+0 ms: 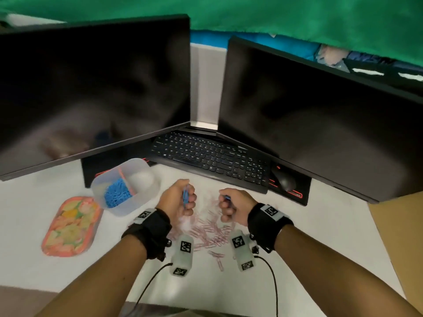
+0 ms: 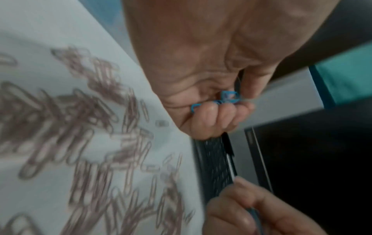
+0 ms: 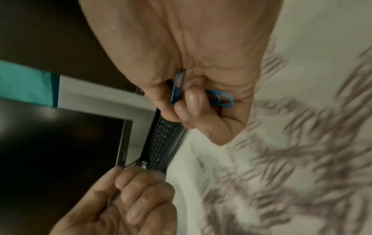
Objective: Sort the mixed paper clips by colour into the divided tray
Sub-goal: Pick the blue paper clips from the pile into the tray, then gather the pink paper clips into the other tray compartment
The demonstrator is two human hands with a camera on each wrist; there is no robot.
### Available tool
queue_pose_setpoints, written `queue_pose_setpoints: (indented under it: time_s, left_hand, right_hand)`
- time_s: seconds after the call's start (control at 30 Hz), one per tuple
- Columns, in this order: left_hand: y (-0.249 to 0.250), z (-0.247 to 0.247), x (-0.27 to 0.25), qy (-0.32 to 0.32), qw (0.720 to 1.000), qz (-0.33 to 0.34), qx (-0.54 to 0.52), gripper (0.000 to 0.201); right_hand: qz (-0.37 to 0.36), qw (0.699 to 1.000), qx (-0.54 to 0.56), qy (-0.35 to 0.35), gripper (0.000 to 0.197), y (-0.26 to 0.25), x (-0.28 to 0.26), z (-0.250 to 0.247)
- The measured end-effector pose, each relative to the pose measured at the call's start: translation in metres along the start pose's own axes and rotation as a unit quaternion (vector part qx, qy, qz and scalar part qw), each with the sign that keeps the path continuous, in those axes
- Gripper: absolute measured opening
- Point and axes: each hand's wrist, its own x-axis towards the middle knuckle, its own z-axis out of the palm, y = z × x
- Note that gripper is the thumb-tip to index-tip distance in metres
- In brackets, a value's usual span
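Left hand and right hand, both curled, each gripped blue clips above the pink clips scattered on the surface; the divided tray, left of the hands, held blue clips in 1 compartment.

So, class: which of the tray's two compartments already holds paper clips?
The left compartment of the divided tray: it holds a heap of blue clips, while the right compartment beyond the orange divider looks empty.
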Motion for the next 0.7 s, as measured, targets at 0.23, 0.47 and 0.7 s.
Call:
queue_pose_setpoints:
  time_s: [0.23, 0.47, 0.7]
  left_hand:
    - [0.042, -0.082, -0.029, 0.158, 0.986, 0.054, -0.005, 0.027]
    - [0.072, -0.136, -0.044, 0.273, 0.958, 0.088, 0.000, 0.016]
    - [0.076, -0.151, -0.052, 0.273, 0.956, 0.078, 0.074, 0.018]
  right_hand:
    - [-0.039, 0.987, -0.137, -0.074, 0.010, -0.027, 0.006, 0.141]
    - [-0.074, 0.956, -0.265, -0.101, 0.024, -0.043, 0.023, 0.238]
    - [-0.107, 0.927, -0.347, -0.096, 0.019, -0.042, 0.032, 0.263]
